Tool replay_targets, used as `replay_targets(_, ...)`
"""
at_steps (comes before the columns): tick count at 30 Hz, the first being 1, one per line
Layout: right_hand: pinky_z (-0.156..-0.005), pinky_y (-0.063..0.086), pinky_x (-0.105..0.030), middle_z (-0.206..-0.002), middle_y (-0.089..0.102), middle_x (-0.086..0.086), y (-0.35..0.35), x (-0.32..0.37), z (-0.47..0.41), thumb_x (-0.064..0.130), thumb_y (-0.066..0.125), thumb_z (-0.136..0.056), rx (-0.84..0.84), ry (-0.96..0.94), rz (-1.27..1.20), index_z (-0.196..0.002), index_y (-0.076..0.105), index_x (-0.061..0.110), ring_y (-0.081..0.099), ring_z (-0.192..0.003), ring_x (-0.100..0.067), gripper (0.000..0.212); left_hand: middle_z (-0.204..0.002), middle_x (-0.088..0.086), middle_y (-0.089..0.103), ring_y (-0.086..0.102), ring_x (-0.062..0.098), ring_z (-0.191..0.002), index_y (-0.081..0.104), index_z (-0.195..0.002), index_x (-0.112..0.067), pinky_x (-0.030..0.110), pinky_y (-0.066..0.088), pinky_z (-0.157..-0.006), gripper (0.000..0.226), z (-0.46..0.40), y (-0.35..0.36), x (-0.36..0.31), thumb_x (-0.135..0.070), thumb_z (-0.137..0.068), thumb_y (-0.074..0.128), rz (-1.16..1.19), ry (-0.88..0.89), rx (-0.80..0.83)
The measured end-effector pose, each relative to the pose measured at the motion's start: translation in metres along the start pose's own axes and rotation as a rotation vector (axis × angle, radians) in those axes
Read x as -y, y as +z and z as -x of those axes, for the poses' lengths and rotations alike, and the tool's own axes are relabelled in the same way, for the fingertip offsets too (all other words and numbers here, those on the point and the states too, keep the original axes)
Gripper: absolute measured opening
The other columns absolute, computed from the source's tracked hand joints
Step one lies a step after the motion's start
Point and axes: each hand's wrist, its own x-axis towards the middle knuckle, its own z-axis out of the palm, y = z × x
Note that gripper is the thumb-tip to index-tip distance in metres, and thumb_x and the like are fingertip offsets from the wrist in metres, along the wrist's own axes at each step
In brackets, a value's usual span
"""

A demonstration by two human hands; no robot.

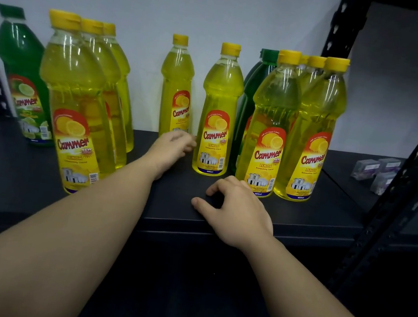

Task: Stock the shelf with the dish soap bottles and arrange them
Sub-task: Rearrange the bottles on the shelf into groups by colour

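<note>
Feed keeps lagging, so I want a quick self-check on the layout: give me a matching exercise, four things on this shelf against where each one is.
Things:
1. green bottle
2. left hand
3. right hand
4. small grey packs

Places:
A. front edge of the shelf, below the middle yellow bottle
B. far left, at the back
C. next shelf bay, far right
D. base of the rear yellow bottle

Pairs: 1-B, 2-D, 3-A, 4-C
</note>
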Motion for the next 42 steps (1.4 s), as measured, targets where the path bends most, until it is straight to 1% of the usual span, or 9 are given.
replay_targets(3, -0.077, 0.049, -0.033, -0.107, 0.054, 0.02, 0.002, -0.001, -0.002, 0.077, 0.058, -0.084, -0.011, 0.006, 0.0, -0.104, 0.062, 0.04, 0.048, -0.104, -0.004, 0.042, -0.105, 0.005, 0.067, 0.066, 0.028, -0.108, 0.063, -0.103, -0.021, 0.039, 0.058, -0.084, 0.01, -0.005, -0.002, 0.003, -0.029, -0.099, 0.058, 0.025, -0.04, -0.297)
replay_targets(6, -0.073, 0.048, -0.032, -0.104, 0.053, 0.02, 0.005, -0.001, -0.003, 0.077, 0.056, -0.083, -0.034, 0.001, 0.014, -0.1, 0.061, 0.041, 0.048, -0.101, -0.003, 0.041, -0.117, 0.008, 0.061, 0.063, 0.027, -0.106, 0.053, -0.111, -0.02, 0.027, 0.046, -0.07, 0.029, -0.013, -0.005, 0.009, -0.029, -0.092, 0.073, -0.054, -0.051, -0.5)
replay_targets(11, -0.068, 0.043, -0.031, -0.102, 0.05, 0.021, 0.01, -0.003, -0.004, 0.077, 0.05, -0.084, -0.057, -0.03, 0.057, -0.098, 0.057, 0.043, 0.046, -0.1, -0.004, 0.037, -0.141, 0.011, 0.05, 0.058, 0.028, -0.124, 0.043, -0.139, -0.017, 0.041, 0.055, -0.099, 0.083, -0.033, -0.003, 0.014, -0.034, -0.075, 0.094, -0.232, -0.079, -0.501)
replay_targets(14, -0.067, 0.04, -0.029, -0.102, 0.049, 0.02, 0.011, -0.004, -0.005, 0.077, 0.048, -0.086, -0.054, -0.051, 0.08, -0.097, 0.054, 0.043, 0.045, -0.099, -0.005, 0.036, -0.147, 0.011, 0.051, 0.055, 0.031, -0.133, 0.036, -0.149, -0.015, 0.05, 0.05, -0.11, 0.1, -0.043, -0.004, 0.013, -0.038, -0.073, 0.096, -0.285, -0.077, -0.45)
replay_targets(21, -0.068, 0.041, -0.029, -0.1, 0.048, 0.019, 0.013, -0.005, -0.005, 0.078, 0.045, -0.084, -0.078, -0.07, 0.106, -0.096, 0.052, 0.043, 0.044, -0.097, -0.005, 0.038, -0.139, 0.011, 0.061, 0.061, 0.034, -0.126, 0.041, -0.145, -0.016, 0.052, 0.054, -0.104, 0.08, -0.046, -0.004, 0.013, -0.041, -0.084, 0.087, -0.341, -0.093, -0.445)
replay_targets(28, -0.071, 0.044, -0.031, -0.101, 0.049, 0.018, 0.012, -0.003, -0.003, 0.076, 0.047, -0.085, -0.072, -0.062, 0.103, -0.096, 0.054, 0.042, 0.045, -0.098, -0.007, 0.037, -0.14, 0.004, 0.064, 0.062, 0.026, -0.126, 0.044, -0.149, -0.017, 0.05, 0.052, -0.106, 0.081, -0.024, -0.008, 0.014, -0.044, -0.085, 0.085, -0.325, -0.013, -0.2)
replay_targets(31, -0.072, 0.046, -0.032, -0.102, 0.048, 0.019, 0.011, -0.004, -0.004, 0.076, 0.048, -0.086, -0.07, -0.062, 0.097, -0.097, 0.055, 0.041, 0.045, -0.099, -0.007, 0.037, -0.136, 0.002, 0.067, 0.064, 0.022, -0.123, 0.052, -0.145, -0.018, 0.049, 0.052, -0.106, 0.068, -0.022, -0.005, 0.011, -0.041, -0.089, 0.082, -0.309, 0.023, -0.123)
replay_targets(35, -0.073, 0.047, -0.031, -0.103, 0.049, 0.019, 0.012, -0.004, -0.006, 0.076, 0.048, -0.086, -0.065, -0.059, 0.104, -0.099, 0.056, 0.041, 0.045, -0.1, -0.006, 0.039, -0.125, 0.001, 0.071, 0.068, 0.021, -0.111, 0.059, -0.128, -0.025, 0.05, 0.055, -0.103, 0.044, -0.022, -0.004, 0.009, -0.039, -0.091, 0.08, -0.322, 0.053, -0.097)
replay_targets(42, -0.069, 0.041, -0.03, -0.101, 0.048, 0.02, 0.013, -0.006, -0.006, 0.078, 0.047, -0.084, -0.079, -0.063, 0.099, -0.096, 0.055, 0.042, 0.044, -0.098, -0.005, 0.039, -0.127, 0.003, 0.07, 0.067, 0.022, -0.113, 0.056, -0.136, -0.016, 0.048, 0.056, -0.1, 0.057, -0.018, -0.003, 0.009, -0.044, -0.092, 0.079, -0.418, 0.047, -0.141)
